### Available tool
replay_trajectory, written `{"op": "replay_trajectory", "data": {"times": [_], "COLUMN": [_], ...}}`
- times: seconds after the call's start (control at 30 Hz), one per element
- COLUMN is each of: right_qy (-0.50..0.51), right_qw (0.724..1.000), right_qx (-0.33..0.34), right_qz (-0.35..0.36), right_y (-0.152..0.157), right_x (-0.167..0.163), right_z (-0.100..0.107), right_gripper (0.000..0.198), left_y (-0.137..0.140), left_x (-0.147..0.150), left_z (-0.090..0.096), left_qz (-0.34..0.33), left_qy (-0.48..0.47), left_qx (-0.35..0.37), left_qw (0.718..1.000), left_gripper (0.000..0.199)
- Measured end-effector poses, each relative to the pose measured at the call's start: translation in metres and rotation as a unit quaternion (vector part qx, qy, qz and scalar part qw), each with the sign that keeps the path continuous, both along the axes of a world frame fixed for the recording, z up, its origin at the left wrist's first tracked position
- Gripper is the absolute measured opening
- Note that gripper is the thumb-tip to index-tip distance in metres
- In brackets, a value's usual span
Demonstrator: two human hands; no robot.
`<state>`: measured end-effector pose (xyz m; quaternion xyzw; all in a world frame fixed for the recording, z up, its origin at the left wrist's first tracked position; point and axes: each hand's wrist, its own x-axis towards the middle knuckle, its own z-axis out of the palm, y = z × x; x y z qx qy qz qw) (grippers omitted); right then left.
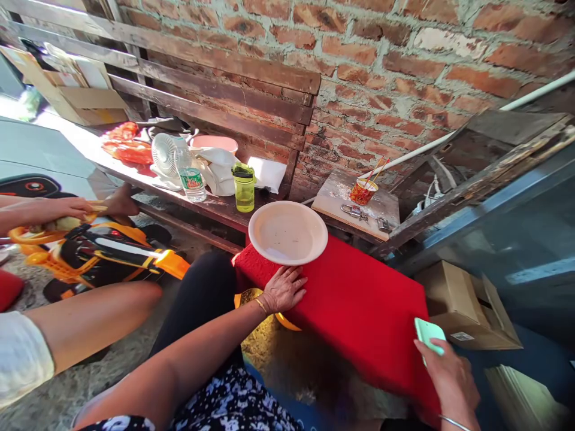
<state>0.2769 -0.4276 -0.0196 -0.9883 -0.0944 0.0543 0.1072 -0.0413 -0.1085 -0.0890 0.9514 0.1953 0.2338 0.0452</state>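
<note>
Person seated at a red cloth (359, 293) spread over a low surface. Left hand (284, 290) lies palm down on it, fingers loosely spread and holding nothing, tips just beside the near rim of a pale basin (287, 260). Basin stands upright at the cloth's far left end. Right hand (451, 374), near the cloth's right edge, grips a mint slab (430, 335) between thumb and fingers; kind of object unclear.

Behind, on a bench (220, 206): fan (164, 155), clear bottle (193, 185), green bottle (244, 193), pink tub (215, 143). Board (332, 191) by the brick wall (359, 78) bears 1 red tin (363, 193) with sticks and 2 padlocks (354, 212). Carton (449, 305) at right. At left, a 2nd person's hand (74, 208) near an orange-and-black toy (121, 248).
</note>
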Motion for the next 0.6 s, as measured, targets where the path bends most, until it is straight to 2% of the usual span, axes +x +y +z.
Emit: {"op": "replay_trajectory", "data": {"times": [0.07,0.13,0.2,0.27,0.33,0.43,0.5,0.6], "right_qy": [-0.014,-0.013,0.007,0.022,0.028,0.023,0.008,0.003], "right_qw": [0.998,0.997,0.995,0.978,0.943,0.898,0.893,0.921], "right_qx": [-0.001,0.038,0.100,0.169,0.228,0.244,0.224,0.174], "right_qz": [-0.069,-0.061,0.013,0.122,0.241,0.366,0.389,0.349], "right_y": [-0.031,-0.037,-0.019,0.015,0.051,0.087,0.093,0.066], "right_x": [0.008,-0.004,-0.035,-0.078,-0.125,-0.174,-0.181,-0.149], "right_z": [0.004,0.005,0.002,-0.005,-0.014,-0.025,-0.030,-0.035], "right_gripper": [0.057,0.058,0.061,0.059,0.048,0.030,0.025,0.029], "left_y": [0.000,0.001,0.001,0.003,0.004,0.005,0.007,0.008], "left_x": [0.000,0.000,0.000,0.000,0.000,0.000,0.000,0.001], "left_z": [0.000,-0.001,-0.001,-0.002,-0.002,-0.002,-0.003,-0.005], "left_qz": [0.001,0.003,0.009,0.013,0.015,0.017,0.016,0.016], "left_qy": [0.002,0.009,0.016,0.022,0.028,0.040,0.048,0.053], "left_qx": [-0.003,-0.003,-0.002,-0.002,-0.002,-0.001,-0.001,-0.003], "left_qw": [1.000,1.000,1.000,1.000,0.999,0.999,0.999,0.998], "left_gripper": [0.036,0.036,0.038,0.040,0.041,0.041,0.041,0.041]}}
